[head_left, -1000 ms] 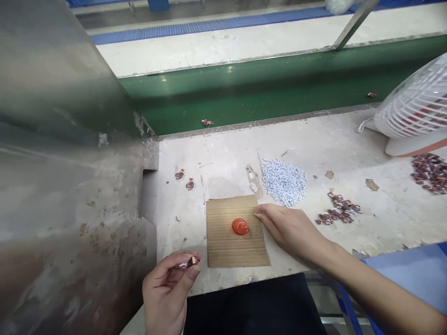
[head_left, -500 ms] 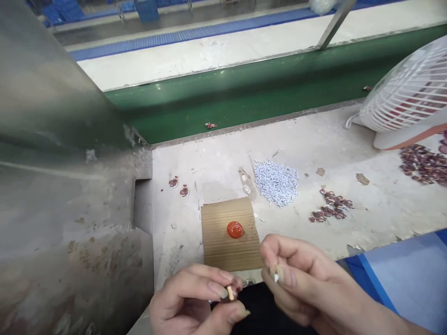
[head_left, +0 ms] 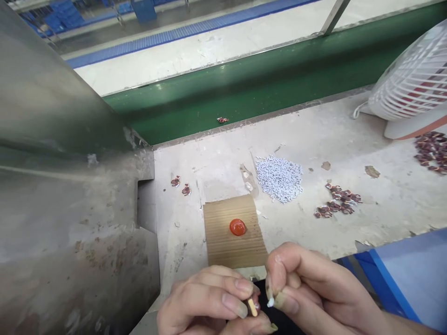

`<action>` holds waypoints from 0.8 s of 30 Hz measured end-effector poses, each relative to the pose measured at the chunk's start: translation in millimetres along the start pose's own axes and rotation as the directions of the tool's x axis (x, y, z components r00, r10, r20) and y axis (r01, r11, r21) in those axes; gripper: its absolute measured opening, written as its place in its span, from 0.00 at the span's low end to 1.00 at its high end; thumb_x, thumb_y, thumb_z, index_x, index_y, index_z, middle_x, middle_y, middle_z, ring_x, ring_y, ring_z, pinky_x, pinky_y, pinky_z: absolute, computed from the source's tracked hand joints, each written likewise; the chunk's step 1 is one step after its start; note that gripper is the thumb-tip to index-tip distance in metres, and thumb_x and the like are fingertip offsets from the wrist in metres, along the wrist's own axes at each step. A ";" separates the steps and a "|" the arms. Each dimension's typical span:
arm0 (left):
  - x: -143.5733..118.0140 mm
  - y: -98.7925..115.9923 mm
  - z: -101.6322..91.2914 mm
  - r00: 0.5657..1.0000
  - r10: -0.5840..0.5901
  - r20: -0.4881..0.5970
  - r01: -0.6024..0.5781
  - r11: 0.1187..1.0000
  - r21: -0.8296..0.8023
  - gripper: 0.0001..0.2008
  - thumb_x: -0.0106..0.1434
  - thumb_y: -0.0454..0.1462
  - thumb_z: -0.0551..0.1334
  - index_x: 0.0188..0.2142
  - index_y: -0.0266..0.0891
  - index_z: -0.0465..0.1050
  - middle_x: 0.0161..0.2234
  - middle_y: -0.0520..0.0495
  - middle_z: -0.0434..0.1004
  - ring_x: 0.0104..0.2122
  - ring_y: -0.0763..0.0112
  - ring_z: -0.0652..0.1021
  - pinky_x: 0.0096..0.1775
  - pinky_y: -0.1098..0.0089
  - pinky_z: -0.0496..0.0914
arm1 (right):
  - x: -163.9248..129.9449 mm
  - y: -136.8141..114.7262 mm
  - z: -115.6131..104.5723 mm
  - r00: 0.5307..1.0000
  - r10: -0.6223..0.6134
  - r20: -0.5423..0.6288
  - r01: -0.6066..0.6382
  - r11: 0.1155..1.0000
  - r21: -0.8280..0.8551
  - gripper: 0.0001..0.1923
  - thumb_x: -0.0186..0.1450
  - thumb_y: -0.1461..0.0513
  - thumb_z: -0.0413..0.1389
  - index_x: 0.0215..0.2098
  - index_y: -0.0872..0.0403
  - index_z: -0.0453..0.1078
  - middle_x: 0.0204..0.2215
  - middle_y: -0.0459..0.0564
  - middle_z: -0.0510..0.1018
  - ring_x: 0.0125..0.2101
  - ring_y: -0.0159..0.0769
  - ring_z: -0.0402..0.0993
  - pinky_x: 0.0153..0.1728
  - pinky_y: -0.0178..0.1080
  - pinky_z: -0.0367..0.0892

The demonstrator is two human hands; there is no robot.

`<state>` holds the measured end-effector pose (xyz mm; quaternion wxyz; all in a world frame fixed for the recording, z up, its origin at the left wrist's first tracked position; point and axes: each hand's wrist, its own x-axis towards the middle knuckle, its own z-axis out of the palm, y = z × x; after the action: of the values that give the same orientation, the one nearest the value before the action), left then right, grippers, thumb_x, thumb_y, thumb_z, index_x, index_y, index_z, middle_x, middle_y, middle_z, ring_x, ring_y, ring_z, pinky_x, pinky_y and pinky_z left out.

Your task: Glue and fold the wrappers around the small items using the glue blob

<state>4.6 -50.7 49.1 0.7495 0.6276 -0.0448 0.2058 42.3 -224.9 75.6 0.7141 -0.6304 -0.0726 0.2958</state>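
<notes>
My left hand (head_left: 209, 302) has thumb and fingertips closed on a small piece with a tan bar (head_left: 252, 307), just above the near edge of the bench (head_left: 296, 139); most of its body is hidden by my fingers, so I cannot tell its full shape; my right hand (head_left: 314, 288) pinches a tiny white bit (head_left: 270, 302) between thumb and forefinger, its end poking out just beside the left-hand piece, with a gap between them. To do this well, I would steady the left hand and let the right make the fine adjustments; a light pinch seems best, since a bit this small could twist or spring out under a hard squeeze; the exposed end wants to stay free of my nails, so that I can see how it lines up. The red-orange blob (head_left: 237, 227) sits on the cardboard (head_left: 223, 251) beyond my hands; it looks wet, so I would hold my knuckles and wrists clear of it; the pale heap (head_left: 279, 179) and the cluster of brown pieces (head_left: 338, 202) lie farther off, safely out of the way of my elbows.
</notes>
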 end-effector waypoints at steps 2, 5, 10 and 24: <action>2.6 0.6 6.0 0.997 -0.014 -0.079 0.019 0.998 0.064 0.16 0.51 0.36 0.84 0.36 0.44 0.82 0.33 0.50 0.89 0.29 0.62 0.88 0.31 0.69 0.86 | 7.7 -5.6 2.3 0.999 -0.047 -0.014 0.046 0.997 -0.058 0.27 0.67 0.38 0.67 0.43 0.51 0.74 0.24 0.44 0.65 0.26 0.33 0.63 0.23 0.32 0.64; 7.1 0.3 14.6 0.992 -0.027 -0.127 0.039 0.995 0.090 0.18 0.49 0.41 0.84 0.34 0.43 0.81 0.33 0.48 0.88 0.32 0.58 0.88 0.34 0.65 0.86 | 13.2 -10.7 3.8 0.994 -0.105 -0.018 0.102 0.986 -0.131 0.27 0.66 0.38 0.68 0.44 0.51 0.75 0.25 0.45 0.67 0.25 0.33 0.65 0.23 0.32 0.67; 5.2 -0.4 17.2 0.992 -0.027 -0.120 0.036 0.997 0.075 0.18 0.50 0.41 0.84 0.35 0.43 0.81 0.33 0.48 0.88 0.32 0.59 0.88 0.35 0.65 0.86 | -0.5 -2.3 -0.8 0.984 -0.180 -0.016 0.172 0.958 -0.228 0.21 0.72 0.42 0.62 0.43 0.50 0.75 0.23 0.45 0.68 0.21 0.32 0.63 0.20 0.31 0.64; 3.1 -0.6 1.9 0.998 0.008 0.054 -0.003 0.996 -0.095 0.21 0.53 0.25 0.80 0.44 0.42 0.84 0.40 0.55 0.91 0.32 0.69 0.89 0.40 0.76 0.86 | -7.9 7.8 -6.0 0.939 -0.343 0.042 0.324 0.833 -0.448 0.13 0.82 0.53 0.49 0.43 0.47 0.71 0.23 0.41 0.69 0.18 0.29 0.64 0.19 0.28 0.65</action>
<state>8.0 -51.8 49.9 0.7762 0.5968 -0.0767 0.1883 36.2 -233.8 69.3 0.5912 -0.7612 -0.2330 0.1294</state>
